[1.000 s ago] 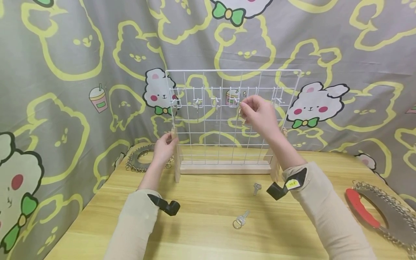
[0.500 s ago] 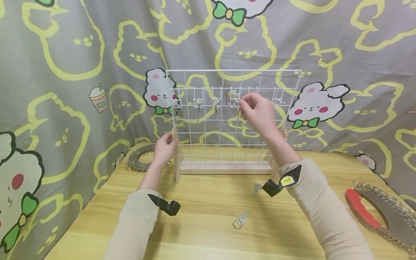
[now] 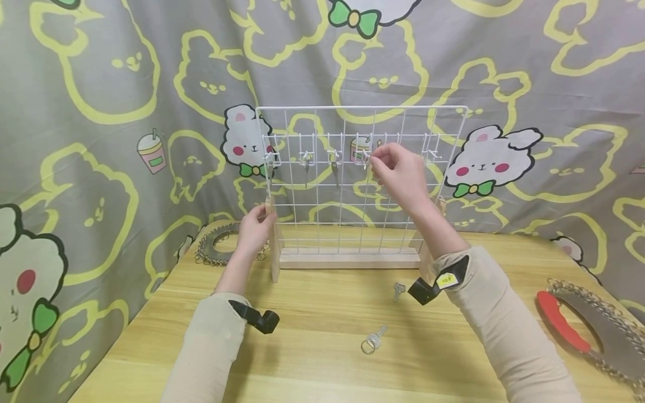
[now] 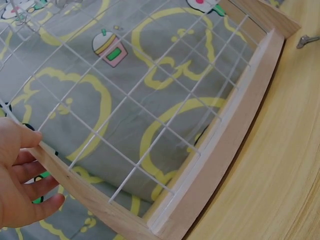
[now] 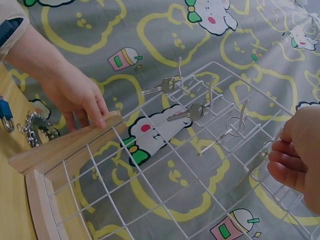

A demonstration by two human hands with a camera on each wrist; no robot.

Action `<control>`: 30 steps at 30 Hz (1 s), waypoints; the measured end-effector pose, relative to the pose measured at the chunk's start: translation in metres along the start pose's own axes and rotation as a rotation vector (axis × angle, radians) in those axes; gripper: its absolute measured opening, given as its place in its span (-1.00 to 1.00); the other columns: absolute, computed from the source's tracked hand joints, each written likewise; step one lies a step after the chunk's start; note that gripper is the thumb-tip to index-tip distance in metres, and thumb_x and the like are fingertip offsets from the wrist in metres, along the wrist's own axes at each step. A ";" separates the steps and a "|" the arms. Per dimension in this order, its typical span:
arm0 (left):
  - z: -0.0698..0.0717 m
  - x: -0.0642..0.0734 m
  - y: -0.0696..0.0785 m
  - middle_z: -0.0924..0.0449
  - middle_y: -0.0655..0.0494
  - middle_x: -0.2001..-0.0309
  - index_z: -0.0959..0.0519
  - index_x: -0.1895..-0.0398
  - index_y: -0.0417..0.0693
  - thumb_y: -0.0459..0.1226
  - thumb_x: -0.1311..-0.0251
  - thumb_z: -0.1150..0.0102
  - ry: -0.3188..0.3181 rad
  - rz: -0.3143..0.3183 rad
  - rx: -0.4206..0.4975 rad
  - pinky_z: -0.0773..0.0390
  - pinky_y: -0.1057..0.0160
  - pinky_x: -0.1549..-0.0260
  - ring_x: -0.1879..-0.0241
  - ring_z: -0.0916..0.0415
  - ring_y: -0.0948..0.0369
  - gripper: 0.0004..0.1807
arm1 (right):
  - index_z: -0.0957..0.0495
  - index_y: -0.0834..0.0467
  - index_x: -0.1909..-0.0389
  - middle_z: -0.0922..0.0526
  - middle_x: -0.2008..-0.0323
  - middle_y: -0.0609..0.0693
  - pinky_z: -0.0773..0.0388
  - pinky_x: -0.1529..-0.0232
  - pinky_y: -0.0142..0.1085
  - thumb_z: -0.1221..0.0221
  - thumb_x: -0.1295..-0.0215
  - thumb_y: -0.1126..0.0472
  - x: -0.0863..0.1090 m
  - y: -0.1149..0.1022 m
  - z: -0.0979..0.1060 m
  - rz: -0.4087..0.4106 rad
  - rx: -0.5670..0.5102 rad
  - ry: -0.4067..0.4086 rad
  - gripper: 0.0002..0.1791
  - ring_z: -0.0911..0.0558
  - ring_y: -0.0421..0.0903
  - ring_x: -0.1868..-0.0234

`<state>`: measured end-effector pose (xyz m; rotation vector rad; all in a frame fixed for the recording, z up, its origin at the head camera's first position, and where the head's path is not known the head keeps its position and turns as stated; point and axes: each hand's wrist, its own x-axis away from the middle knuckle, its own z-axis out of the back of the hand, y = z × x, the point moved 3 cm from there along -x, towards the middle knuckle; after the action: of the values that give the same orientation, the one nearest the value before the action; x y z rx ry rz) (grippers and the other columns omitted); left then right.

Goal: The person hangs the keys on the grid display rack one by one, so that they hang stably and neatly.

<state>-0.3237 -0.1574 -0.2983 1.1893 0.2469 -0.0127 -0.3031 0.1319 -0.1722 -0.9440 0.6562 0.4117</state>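
Observation:
A white wire grid rack (image 3: 353, 204) stands upright in a wooden base, with a row of white hooks across its upper part. My right hand (image 3: 401, 173) pinches a key (image 5: 243, 176) by its ring (image 5: 267, 145), close to the fourth hook from the left; the fingers partly hide the ring. Keys hang from the three hooks to the left, among them a silver key (image 5: 191, 112) and a key on a large ring (image 5: 235, 126). My left hand (image 3: 255, 226) grips the rack's left wooden post (image 4: 95, 200) between thumb and fingers.
Two loose keys lie on the wooden table (image 3: 312, 347): one with a ring (image 3: 374, 341), another (image 3: 398, 291) near the rack's base. A grey ring-edged hoop (image 3: 214, 246) lies behind my left hand. A similar red-gripped hoop (image 3: 560, 323) lies at right. A patterned curtain hangs behind.
Over the last second my right hand has shifted slightly left and up by the fourth hook, still pinching the key. The left hand stays on the post.

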 end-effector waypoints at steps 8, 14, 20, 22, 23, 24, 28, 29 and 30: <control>0.000 0.000 0.001 -0.27 -0.20 -0.26 -0.19 -0.34 -0.22 -0.22 -0.34 0.06 -0.009 0.008 0.008 -0.31 0.02 -0.19 -0.23 -0.24 -0.07 -0.46 | -0.55 0.29 0.31 -0.61 0.51 0.07 -0.43 0.58 -0.51 -0.10 -0.26 0.31 0.010 0.004 0.002 0.088 0.094 -0.056 -0.89 -0.51 -0.13 0.55; 0.000 -0.001 0.000 -0.27 -0.20 -0.26 -0.20 -0.33 -0.23 -0.22 -0.34 0.05 -0.008 0.009 0.009 -0.29 0.02 -0.20 -0.24 -0.23 -0.08 -0.46 | -0.55 0.25 0.29 -0.60 0.50 0.04 -0.39 0.56 -0.45 -0.11 -0.27 0.30 0.028 0.014 0.002 0.083 0.114 -0.108 -0.90 -0.49 -0.12 0.53; 0.000 0.000 0.000 -0.27 -0.18 -0.26 -0.20 -0.33 -0.21 -0.21 -0.34 0.05 -0.007 0.024 0.000 -0.29 0.02 -0.20 -0.23 -0.24 -0.06 -0.47 | -0.56 0.24 0.27 -0.60 0.48 0.03 -0.41 0.53 -0.40 -0.14 -0.26 0.27 0.049 0.028 0.002 0.026 0.114 -0.164 -0.89 -0.48 -0.11 0.50; 0.000 0.000 0.000 -0.27 -0.18 -0.27 -0.20 -0.33 -0.21 -0.21 -0.34 0.05 -0.008 0.024 -0.003 -0.29 0.02 -0.20 -0.23 -0.24 -0.06 -0.47 | -0.56 0.23 0.26 -0.60 0.46 0.02 -0.43 0.51 -0.39 -0.15 -0.26 0.26 0.056 0.033 0.002 -0.004 0.107 -0.181 -0.88 -0.49 -0.11 0.48; 0.000 -0.001 0.000 -0.27 -0.18 -0.27 -0.21 -0.33 -0.21 -0.21 -0.34 0.05 -0.009 0.023 -0.005 -0.29 0.02 -0.20 -0.23 -0.25 -0.06 -0.47 | -0.56 0.22 0.25 -0.60 0.45 0.01 -0.44 0.51 -0.38 -0.15 -0.26 0.25 0.059 0.035 0.002 -0.016 0.107 -0.191 -0.88 -0.49 -0.11 0.47; 0.000 -0.001 0.000 -0.27 -0.18 -0.26 -0.21 -0.32 -0.21 -0.21 -0.34 0.05 -0.011 0.023 -0.006 -0.30 0.02 -0.20 -0.23 -0.25 -0.06 -0.47 | -0.56 0.22 0.25 -0.61 0.44 0.01 -0.46 0.50 -0.38 -0.15 -0.26 0.25 0.063 0.037 0.002 -0.032 0.098 -0.203 -0.87 -0.50 -0.11 0.47; 0.000 -0.001 0.001 -0.27 -0.19 -0.27 -0.20 -0.33 -0.22 -0.22 -0.34 0.06 -0.022 0.021 0.005 -0.29 0.02 -0.20 -0.24 -0.23 -0.06 -0.47 | -0.55 0.23 0.24 -0.62 0.43 0.01 -0.52 0.46 -0.37 -0.18 -0.23 0.27 0.080 0.046 -0.001 -0.049 0.083 -0.257 -0.87 -0.54 -0.12 0.44; 0.000 -0.001 0.001 -0.26 -0.19 -0.27 -0.19 -0.33 -0.22 -0.22 -0.34 0.06 -0.025 0.022 0.008 -0.29 0.02 -0.20 -0.24 -0.23 -0.06 -0.47 | -0.55 0.24 0.24 -0.63 0.42 0.00 -0.53 0.44 -0.37 -0.19 -0.22 0.28 0.084 0.048 -0.002 -0.043 0.083 -0.274 -0.86 -0.55 -0.12 0.43; 0.000 -0.001 0.001 -0.26 -0.18 -0.28 -0.19 -0.33 -0.22 -0.22 -0.34 0.06 -0.026 0.024 0.007 -0.29 0.01 -0.20 -0.24 -0.23 -0.06 -0.46 | -0.55 0.25 0.24 -0.63 0.43 0.00 -0.54 0.43 -0.38 -0.20 -0.21 0.29 0.089 0.051 -0.003 -0.037 0.080 -0.292 -0.86 -0.56 -0.13 0.42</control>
<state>-0.3242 -0.1571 -0.2970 1.1981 0.2099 -0.0078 -0.2687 0.1599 -0.2644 -0.7997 0.3859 0.4760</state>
